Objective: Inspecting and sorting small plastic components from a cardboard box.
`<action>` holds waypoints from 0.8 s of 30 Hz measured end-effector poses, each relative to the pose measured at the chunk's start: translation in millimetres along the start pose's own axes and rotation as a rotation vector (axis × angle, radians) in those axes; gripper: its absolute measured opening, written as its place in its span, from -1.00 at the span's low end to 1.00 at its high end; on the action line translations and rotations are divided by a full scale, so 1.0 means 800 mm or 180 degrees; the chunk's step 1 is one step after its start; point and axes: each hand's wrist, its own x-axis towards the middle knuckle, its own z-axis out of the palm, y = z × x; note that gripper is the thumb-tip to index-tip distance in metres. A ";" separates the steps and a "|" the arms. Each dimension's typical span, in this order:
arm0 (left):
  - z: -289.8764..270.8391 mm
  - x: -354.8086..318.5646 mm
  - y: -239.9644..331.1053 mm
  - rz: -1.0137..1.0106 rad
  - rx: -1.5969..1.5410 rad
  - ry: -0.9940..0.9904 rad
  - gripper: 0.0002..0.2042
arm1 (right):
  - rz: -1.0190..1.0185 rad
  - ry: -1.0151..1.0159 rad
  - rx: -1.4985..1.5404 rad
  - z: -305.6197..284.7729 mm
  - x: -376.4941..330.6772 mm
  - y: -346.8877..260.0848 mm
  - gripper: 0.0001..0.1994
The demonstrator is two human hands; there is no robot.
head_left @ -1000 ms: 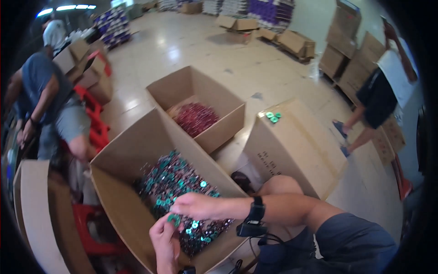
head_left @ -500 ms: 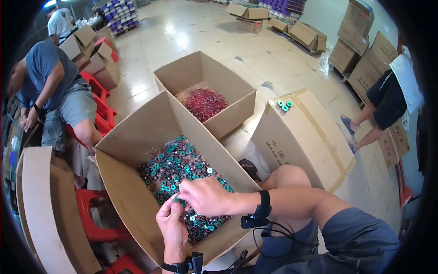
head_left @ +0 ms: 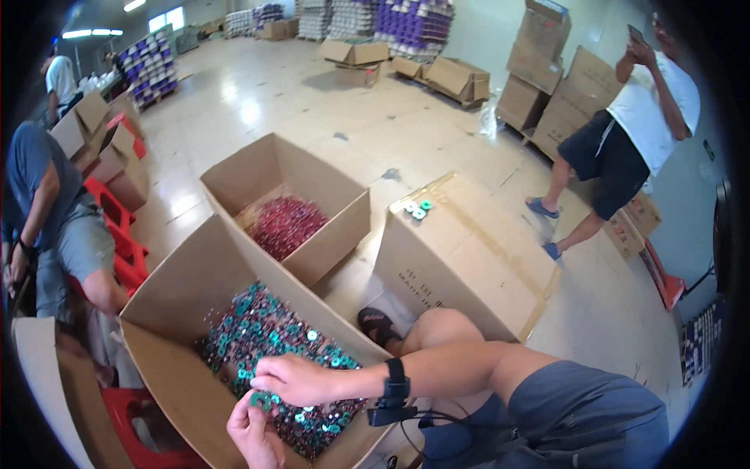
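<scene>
Over a large open carton (head_left: 168,270), my left hand (head_left: 254,438) pinches a green round disc with a center hole (head_left: 262,401) between thumb and fingers. My right hand (head_left: 295,380) reaches across from the right, its fingers closed right beside that disc. Whatever those fingertips hold is hidden. Beneath both hands, a heap of loose green discs mixed with small dark reddish pieces (head_left: 269,320) covers the carton's bottom. A black strap with a small device (head_left: 394,395) circles my right wrist, and a cable hangs from it.
Behind stands another open carton (head_left: 328,258) with a red heap (head_left: 285,227). Several discs (head_left: 418,209) lie on a closed carton (head_left: 476,242) to the right. A person in white (head_left: 644,109) stands there holding a phone. Another person (head_left: 39,187) sits left, near red stools (head_left: 117,227).
My view has tilted up and swung right, so the cartons appear lower and farther left. The green disc shows more plainly between my hands, which stay close together over the heap.
</scene>
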 end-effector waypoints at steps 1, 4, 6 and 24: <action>0.011 -0.001 0.005 -0.0003 -0.0031 -0.0068 -0.72 | 0.0093 0.0066 0.0046 0.006 0.000 0.016 -0.83; 0.019 -0.005 0.019 -0.0468 0.0114 0.0314 -0.74 | -0.0163 0.0145 -0.0984 -0.008 -0.011 -0.021 -0.82; 0.021 -0.005 0.020 -0.0440 0.0310 0.0284 -0.74 | -0.0715 0.0186 -0.1248 -0.007 -0.016 -0.019 -0.83; 0.041 -0.006 0.036 -0.0421 0.0549 0.0378 -0.77 | -0.0536 -0.0026 -0.1348 -0.005 -0.005 -0.010 -0.81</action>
